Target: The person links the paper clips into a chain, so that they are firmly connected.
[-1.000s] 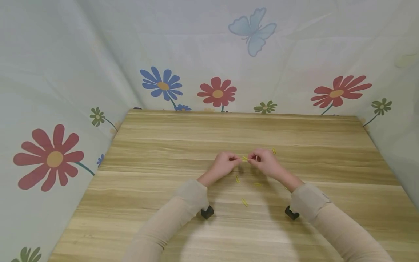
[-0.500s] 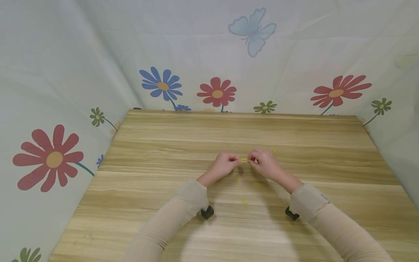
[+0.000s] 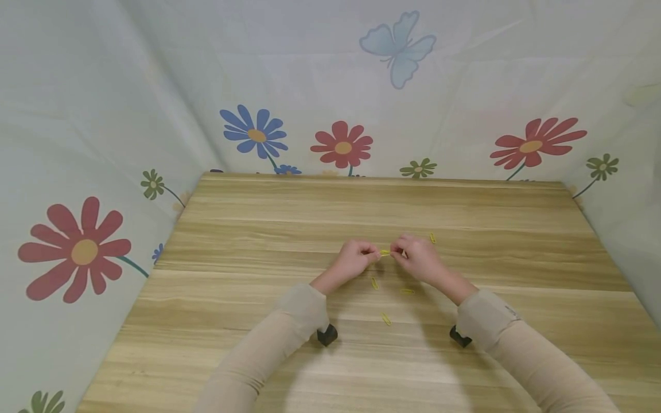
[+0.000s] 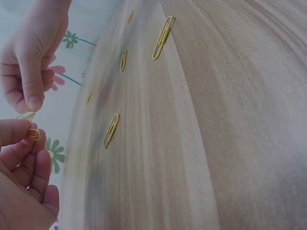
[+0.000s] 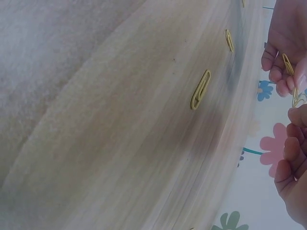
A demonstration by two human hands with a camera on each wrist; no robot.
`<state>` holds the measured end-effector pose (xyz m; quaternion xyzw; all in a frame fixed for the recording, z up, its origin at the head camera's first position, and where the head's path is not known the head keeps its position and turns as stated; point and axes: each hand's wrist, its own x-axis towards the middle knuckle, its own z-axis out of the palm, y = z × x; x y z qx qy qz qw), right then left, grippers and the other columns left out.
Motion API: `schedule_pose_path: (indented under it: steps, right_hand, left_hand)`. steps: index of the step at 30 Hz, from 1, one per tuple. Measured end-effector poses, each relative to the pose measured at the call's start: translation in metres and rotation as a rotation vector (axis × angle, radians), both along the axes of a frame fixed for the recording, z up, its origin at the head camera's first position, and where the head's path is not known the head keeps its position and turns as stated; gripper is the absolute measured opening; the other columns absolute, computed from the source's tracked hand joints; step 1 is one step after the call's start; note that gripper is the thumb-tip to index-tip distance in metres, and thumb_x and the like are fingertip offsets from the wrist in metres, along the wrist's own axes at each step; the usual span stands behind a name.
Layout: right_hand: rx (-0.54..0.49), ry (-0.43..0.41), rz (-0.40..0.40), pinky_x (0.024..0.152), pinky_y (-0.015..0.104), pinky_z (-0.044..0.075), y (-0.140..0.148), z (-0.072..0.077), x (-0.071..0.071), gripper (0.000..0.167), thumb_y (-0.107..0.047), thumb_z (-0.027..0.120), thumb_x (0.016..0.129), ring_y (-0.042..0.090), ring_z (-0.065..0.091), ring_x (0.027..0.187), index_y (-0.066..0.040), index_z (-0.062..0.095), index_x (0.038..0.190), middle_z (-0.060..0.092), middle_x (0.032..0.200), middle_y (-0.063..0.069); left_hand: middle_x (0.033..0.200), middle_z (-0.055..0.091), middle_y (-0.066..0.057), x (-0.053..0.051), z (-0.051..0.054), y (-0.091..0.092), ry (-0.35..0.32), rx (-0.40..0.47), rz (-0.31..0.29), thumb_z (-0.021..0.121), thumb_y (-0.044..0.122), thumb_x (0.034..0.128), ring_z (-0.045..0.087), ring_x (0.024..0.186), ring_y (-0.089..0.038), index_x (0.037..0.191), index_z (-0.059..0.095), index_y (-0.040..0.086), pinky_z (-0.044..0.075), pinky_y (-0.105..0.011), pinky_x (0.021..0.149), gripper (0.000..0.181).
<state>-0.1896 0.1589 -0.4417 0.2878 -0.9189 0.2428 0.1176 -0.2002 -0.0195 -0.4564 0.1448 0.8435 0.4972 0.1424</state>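
Observation:
Above the table, my left hand [image 3: 353,258] and right hand [image 3: 420,257] face each other, fingertips close together. Yellow paper clips [image 3: 384,253] bridge the small gap between them. In the left wrist view, my left thumb and fingers pinch one paper clip [image 4: 34,134], while the right hand [image 4: 29,72] pinches another paper clip [image 4: 27,115] just above it. The right wrist view shows a paper clip [image 5: 288,63] sticking out from the left fingers. Fingertips partly cover both clips, and I cannot tell whether they are linked.
Loose yellow paper clips lie on the wooden table [image 3: 232,298]: one beyond the right hand [image 3: 432,238], and a paper clip [image 3: 374,283], another clip [image 3: 407,291] and a nearer clip [image 3: 386,319] in front. Black blocks [image 3: 327,335] sit under both cuffs. Flowered cloth [image 3: 289,69] surrounds the table.
Both hands stay nearly in place. The clips between the fingertips have shifted slightly, and the right wrist has moved a little, hiding a bit of yellow seen beside it earlier.

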Motion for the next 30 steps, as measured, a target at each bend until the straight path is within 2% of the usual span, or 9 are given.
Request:
schedule_pose_path:
  steps: [3,7,11,14,21,30]
  right_hand:
    - [-0.016,0.003,0.0,0.054,0.023,0.044,0.001,-0.001,0.0,0.006,-0.002,0.064,0.076,0.011,0.055,0.063,-0.006,0.062,0.071,0.059,0.07,0.003]
    - [-0.017,0.029,-0.001,0.054,0.024,0.045,0.004,-0.003,0.001,0.008,0.0,0.064,0.074,0.012,0.054,0.062,-0.006,0.061,0.07,0.058,0.07,0.003]
    - [-0.009,0.048,-0.001,0.054,0.024,0.045,0.007,-0.005,0.001,0.009,-0.001,0.064,0.074,0.011,0.054,0.062,-0.007,0.061,0.069,0.058,0.069,0.003]
    - [-0.012,0.045,0.0,0.055,0.025,0.045,0.008,-0.006,0.0,0.009,-0.001,0.064,0.074,0.012,0.055,0.063,-0.007,0.06,0.069,0.058,0.069,0.003]
    - [-0.035,0.005,-0.007,0.053,0.023,0.042,0.01,-0.005,0.001,0.008,-0.001,0.06,0.074,0.01,0.051,0.062,-0.008,0.057,0.07,0.057,0.068,0.002]
    - [-0.06,-0.017,0.005,0.052,0.022,0.041,0.009,-0.002,0.003,0.005,-0.001,0.055,0.075,0.01,0.048,0.059,-0.005,0.058,0.075,0.057,0.069,0.003]
  left_hand:
    - [0.068,0.055,0.001,0.0,0.0,-0.001,0.004,0.004,0.003,0.057,0.016,0.0848,0.04,0.057,-0.008,0.085,0.066,0.001,0.035,-0.019,0.053,0.017]
    - [0.081,0.063,-0.002,-0.001,0.002,-0.001,0.008,-0.002,0.032,0.058,0.017,0.0835,0.047,0.068,-0.009,0.086,0.067,0.003,0.039,-0.021,0.063,0.017]
    - [0.092,0.066,-0.003,-0.001,0.004,-0.001,-0.007,-0.03,0.054,0.059,0.019,0.0832,0.05,0.077,-0.01,0.089,0.067,0.005,0.041,-0.023,0.071,0.018]
    - [0.091,0.066,-0.003,-0.001,0.004,-0.001,0.004,-0.043,0.054,0.06,0.019,0.0829,0.051,0.077,-0.01,0.089,0.067,0.005,0.042,-0.023,0.071,0.017]
    - [0.081,0.065,-0.002,-0.003,-0.002,-0.003,0.081,-0.055,0.024,0.06,0.017,0.0818,0.052,0.074,-0.009,0.083,0.067,0.004,0.043,-0.022,0.07,0.015]
    - [0.087,0.065,0.0,-0.003,-0.009,-0.008,0.149,-0.089,0.004,0.059,0.023,0.0831,0.056,0.081,-0.011,0.087,0.067,0.01,0.044,-0.023,0.074,0.016]
